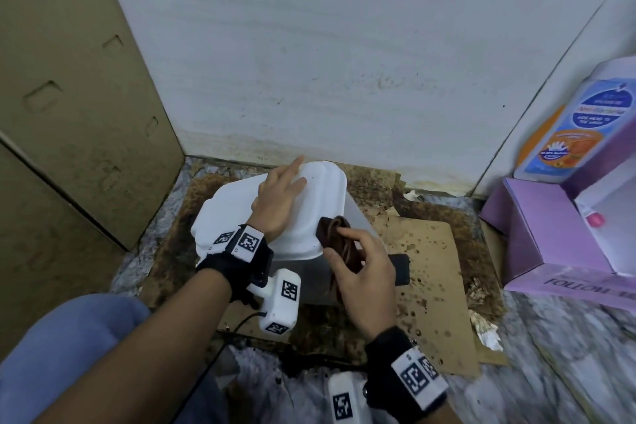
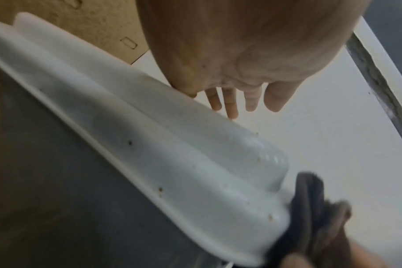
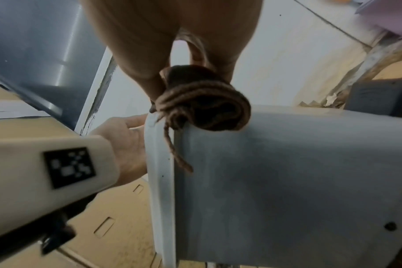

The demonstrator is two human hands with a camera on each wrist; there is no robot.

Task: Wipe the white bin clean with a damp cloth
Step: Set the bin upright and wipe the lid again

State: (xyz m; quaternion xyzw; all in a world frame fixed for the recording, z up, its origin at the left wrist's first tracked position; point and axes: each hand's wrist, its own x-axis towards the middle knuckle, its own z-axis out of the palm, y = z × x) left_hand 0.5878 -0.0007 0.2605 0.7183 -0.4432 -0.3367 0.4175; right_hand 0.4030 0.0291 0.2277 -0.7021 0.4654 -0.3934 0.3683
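Observation:
The white bin [image 1: 320, 193] stands on the floor by the wall, its white lid [image 2: 172, 145] on top and its grey side [image 3: 287, 172] facing me. My left hand [image 1: 280, 196] lies flat on the lid with straight fingers [image 2: 232, 103], also seen past the lid's edge in the right wrist view [image 3: 129, 143]. My right hand [image 1: 361, 272] grips a bunched dark brown cloth [image 1: 339, 244] against the lid's near right corner. The cloth [image 3: 202, 105] sits on that corner, one strand hanging down the side, and shows at the lid's end [image 2: 315, 217] in the left wrist view.
Stained cardboard [image 1: 423, 272] covers the floor under the bin, with paper scraps [image 1: 485, 327] at its right. A tall cardboard panel [image 1: 69, 96] stands at the left. Purple boxes [image 1: 550, 227] and a lotion pack [image 1: 578, 127] sit at the right. A dark flat object [image 1: 401, 268] lies beside the bin.

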